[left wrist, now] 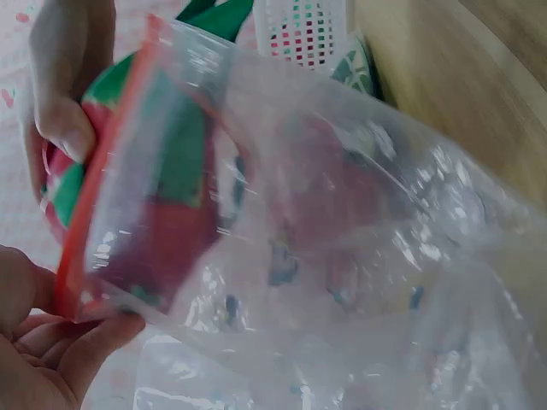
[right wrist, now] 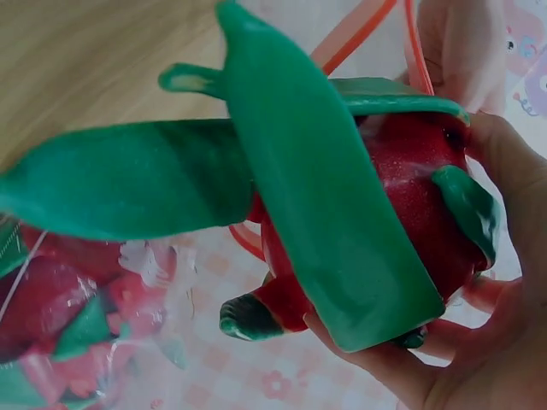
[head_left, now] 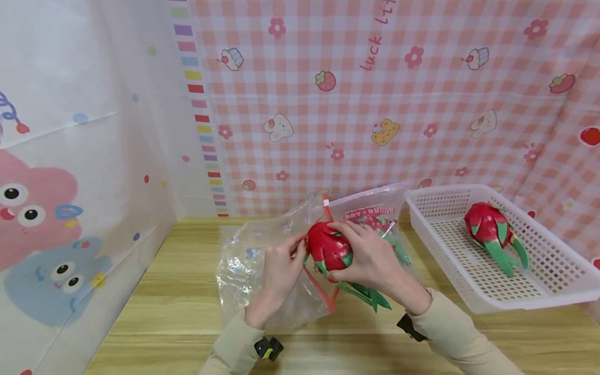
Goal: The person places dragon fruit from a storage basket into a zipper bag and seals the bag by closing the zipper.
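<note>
A toy-like red dragon fruit (head_left: 334, 251) with long green leaves is gripped by my right hand (head_left: 372, 256), thumb and fingers spread around its sides. My left hand (head_left: 281, 266) pinches the red zip edge (left wrist: 90, 213) of a clear zip bag (head_left: 250, 255). The fruit is at the bag's mouth, and part of it shows through the film in the left wrist view. Its long leaves (right wrist: 316, 196) point out of the mouth, toward the right wrist camera. Small blue flower prints dot the bag.
Behind my right hand, a second clear bag with pink lettering (head_left: 370, 212) holds another dragon fruit (right wrist: 77, 299). To the right stands a white plastic basket (head_left: 450, 271) with one more dragon fruit (head_left: 487, 226) inside. A checked cloth (head_left: 304, 104) hangs behind the wooden table (head_left: 154, 317).
</note>
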Demonstrator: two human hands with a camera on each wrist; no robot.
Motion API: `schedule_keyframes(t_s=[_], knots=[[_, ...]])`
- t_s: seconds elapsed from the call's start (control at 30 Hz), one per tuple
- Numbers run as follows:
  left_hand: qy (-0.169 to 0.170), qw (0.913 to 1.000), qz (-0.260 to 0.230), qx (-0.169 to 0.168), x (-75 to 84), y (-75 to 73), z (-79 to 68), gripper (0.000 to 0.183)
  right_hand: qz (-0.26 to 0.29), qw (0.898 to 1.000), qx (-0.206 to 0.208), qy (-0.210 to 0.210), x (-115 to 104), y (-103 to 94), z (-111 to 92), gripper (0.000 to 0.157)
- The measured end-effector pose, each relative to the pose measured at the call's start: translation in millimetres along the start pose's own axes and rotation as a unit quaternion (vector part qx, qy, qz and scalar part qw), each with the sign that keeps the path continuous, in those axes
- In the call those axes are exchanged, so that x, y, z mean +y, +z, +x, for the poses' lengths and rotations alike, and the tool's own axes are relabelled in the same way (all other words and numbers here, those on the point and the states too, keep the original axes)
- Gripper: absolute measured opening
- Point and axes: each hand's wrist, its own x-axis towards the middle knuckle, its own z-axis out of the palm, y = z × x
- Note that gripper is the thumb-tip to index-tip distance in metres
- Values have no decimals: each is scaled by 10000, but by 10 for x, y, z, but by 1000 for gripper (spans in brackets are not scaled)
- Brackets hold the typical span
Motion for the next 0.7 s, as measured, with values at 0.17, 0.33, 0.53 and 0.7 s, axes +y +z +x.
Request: schedule_keyframes(t_s=[0.17,0.33,0.53,0.7], knots=[[275,9977,598,159,79,-39,-31,20,295,9991,47,293,-13,59,13,84],[565,9918,1088,365,139,-51,-64,18,593,9968,62,526,10,117,55,80],[261,9957,886,-73,244,-57,-128,22,1222,9870,-55,1040,30,153,120,78],[8,9967,774,-259,270,-62,-163,23,1655,9738,-180,1551,38,186,153,76]])
